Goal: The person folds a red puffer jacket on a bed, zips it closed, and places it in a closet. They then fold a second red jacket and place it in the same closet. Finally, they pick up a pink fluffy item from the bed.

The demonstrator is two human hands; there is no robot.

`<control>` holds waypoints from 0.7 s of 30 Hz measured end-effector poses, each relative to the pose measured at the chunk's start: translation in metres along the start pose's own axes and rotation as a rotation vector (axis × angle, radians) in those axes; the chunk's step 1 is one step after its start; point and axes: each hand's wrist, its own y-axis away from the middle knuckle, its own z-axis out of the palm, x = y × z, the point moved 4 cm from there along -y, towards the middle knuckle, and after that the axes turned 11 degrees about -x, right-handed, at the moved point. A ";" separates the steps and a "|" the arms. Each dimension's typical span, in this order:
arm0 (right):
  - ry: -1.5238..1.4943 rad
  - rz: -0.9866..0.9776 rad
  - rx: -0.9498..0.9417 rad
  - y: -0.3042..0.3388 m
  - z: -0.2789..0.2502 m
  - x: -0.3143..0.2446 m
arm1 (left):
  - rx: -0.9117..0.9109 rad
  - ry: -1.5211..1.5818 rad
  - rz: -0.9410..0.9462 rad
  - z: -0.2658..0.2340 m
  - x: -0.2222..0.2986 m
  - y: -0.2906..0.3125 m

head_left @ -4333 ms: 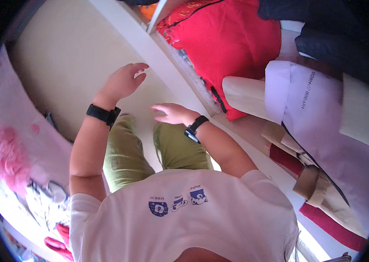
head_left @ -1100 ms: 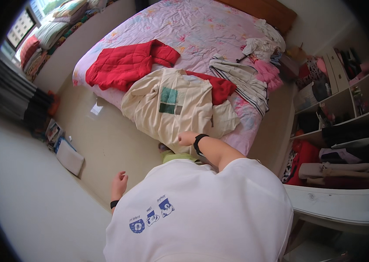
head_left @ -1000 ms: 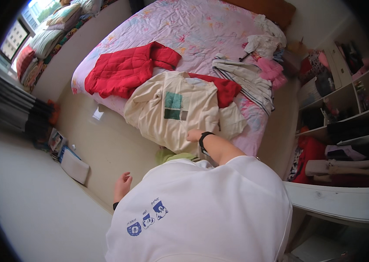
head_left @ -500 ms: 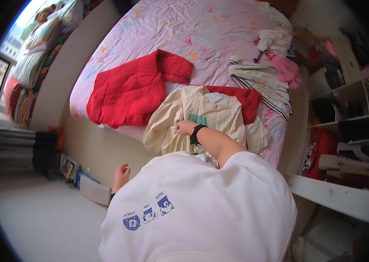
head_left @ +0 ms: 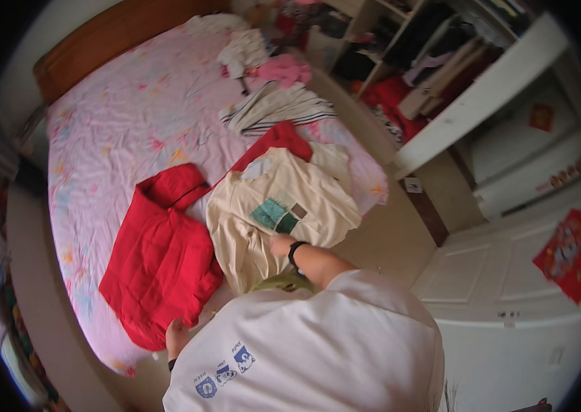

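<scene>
The person's R hand (head_left: 281,244) is at the low part of the cream shirt (head_left: 283,182), w/ a black band (head_left: 295,254) on the wrist. Its fingers look curled in, but can't tell if they pinch cloth or just sit over it. The shirt lies at 12 o'c from that hand, spread out on the bed (head_left: 105,151), w/ a green patch (head_left: 267,211) on its front. Red cloth (head_left: 287,139) pokes out from under the shirt, also at 12 o'c.

The L hand (head_left: 176,336) is btwn 7 & 8 o'c from the R hand, right by the low end of the puffy red jacket (head_left: 166,240). Can't tell if it touches, or if its fingers are apart or together; too small & dark. The jacket lies at 9 o'c from the R hand, just beside the shirt.

Farther off at 12 o'c: a striped garment (head_left: 276,108), then a pink frilly thing (head_left: 287,70) & white clothes (head_left: 243,53). The wood headboard (head_left: 125,41) is at 11 o'c, a long white board (head_left: 483,99) at 2 o'c, & a red paper (head_left: 568,254) on a white door (head_left: 469,275) approx. 3 o'c.
</scene>
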 end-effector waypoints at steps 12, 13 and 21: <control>-0.404 0.141 0.004 0.118 0.105 -0.049 | -0.291 -0.400 0.193 -0.031 0.031 -0.070; -0.348 0.172 0.029 0.128 0.114 -0.035 | -0.305 -0.414 0.228 -0.024 0.043 -0.074; -0.182 0.335 -0.154 0.180 0.151 0.014 | -0.253 -0.292 0.268 -0.025 0.069 -0.056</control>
